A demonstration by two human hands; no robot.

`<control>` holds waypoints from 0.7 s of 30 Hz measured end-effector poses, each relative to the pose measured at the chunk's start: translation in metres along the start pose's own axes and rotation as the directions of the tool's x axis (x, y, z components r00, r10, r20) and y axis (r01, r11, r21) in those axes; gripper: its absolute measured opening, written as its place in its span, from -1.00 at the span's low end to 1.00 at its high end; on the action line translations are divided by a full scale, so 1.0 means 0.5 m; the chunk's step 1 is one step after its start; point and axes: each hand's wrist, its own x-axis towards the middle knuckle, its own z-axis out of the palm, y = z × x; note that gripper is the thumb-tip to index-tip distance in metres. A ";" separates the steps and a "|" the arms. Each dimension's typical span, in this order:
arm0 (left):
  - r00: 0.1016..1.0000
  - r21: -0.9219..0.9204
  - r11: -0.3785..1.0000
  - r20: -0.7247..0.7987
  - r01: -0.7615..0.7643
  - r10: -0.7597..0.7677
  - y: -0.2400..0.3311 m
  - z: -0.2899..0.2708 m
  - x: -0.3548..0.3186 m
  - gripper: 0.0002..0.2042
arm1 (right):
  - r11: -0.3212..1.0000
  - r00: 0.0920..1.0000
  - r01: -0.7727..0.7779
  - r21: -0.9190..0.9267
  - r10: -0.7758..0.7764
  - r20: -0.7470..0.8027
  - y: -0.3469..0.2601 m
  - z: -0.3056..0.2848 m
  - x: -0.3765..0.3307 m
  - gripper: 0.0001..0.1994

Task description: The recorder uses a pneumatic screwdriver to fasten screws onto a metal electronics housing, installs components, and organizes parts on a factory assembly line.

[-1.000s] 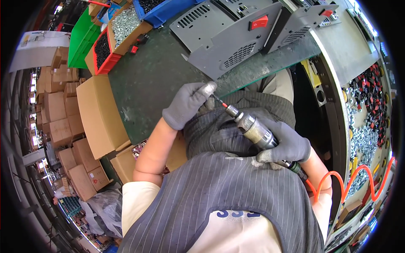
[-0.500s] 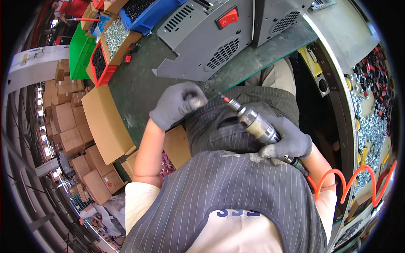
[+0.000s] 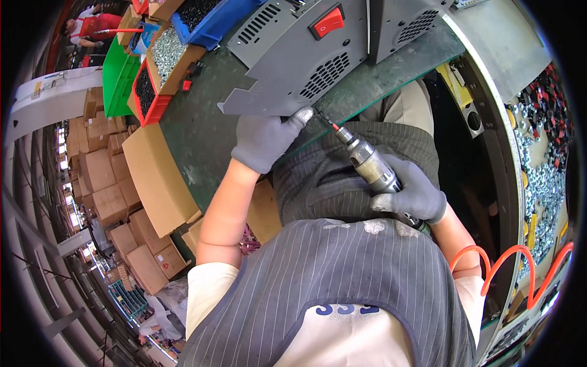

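My right hand (image 3: 411, 192), in a grey glove, is wrapped round a pneumatic screwdriver (image 3: 370, 165). The tool's thin bit points up and left, its tip close to my left thumb. My left hand (image 3: 266, 138), gloved too, is at the lower edge of a grey sheet-metal housing (image 3: 287, 76). Its thumb and fingers are drawn together there; whatever lies between them is too small or hidden to make out. The housing has a red rocker switch (image 3: 329, 23) and a round patch of vent holes, and stands on a dark green worktop (image 3: 211, 128).
A red bin (image 3: 158, 111) of black screws, a carton of silver screws (image 3: 167, 52) and a blue bin (image 3: 214, 27) stand at the back left. An orange coiled air hose (image 3: 520, 249) hangs at right, by a tray of loose hardware (image 3: 538, 177). A co-worker (image 3: 98, 25) is far left.
My left hand has moved up and right to the housing's lower edge. The screwdriver's bit has risen slightly toward that edge in my right hand.
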 end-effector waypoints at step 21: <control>0.993 0.006 0.995 0.072 -0.095 0.094 -0.005 -0.005 0.006 -0.79 | 0.987 0.998 0.055 0.153 -0.054 -0.015 0.016 0.009 0.013 -0.39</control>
